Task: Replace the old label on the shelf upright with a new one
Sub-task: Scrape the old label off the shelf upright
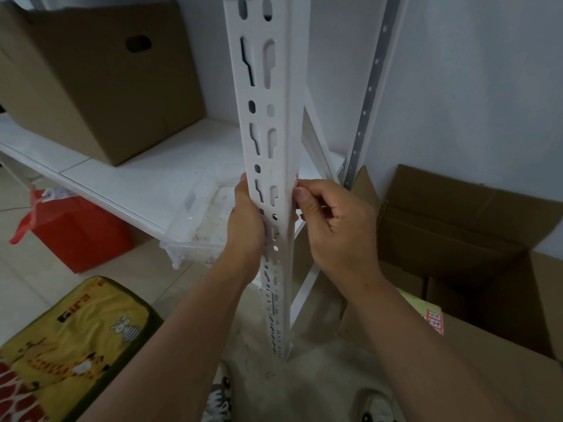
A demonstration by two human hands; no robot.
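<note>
- Peeling at the old label (296, 181), mid-frame on the right edge of the white shelf upright (268, 141), the right hand (332, 226) pinches it with curled fingers.
- Thin paper, likely to tear; best lifted from a loose corner.
- Left hand (245, 226) grips the upright.
- Cardboard boxes (457, 233) crowd the right; a sheet of new labels (434, 321) lies lower right.

Box (100, 83) on shelf (146, 178), left of upright (268, 141); hands flank upright.

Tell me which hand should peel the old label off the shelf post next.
The right hand: its fingertips already pinch the label at the post's edge, while the left hand grips the post.
</note>
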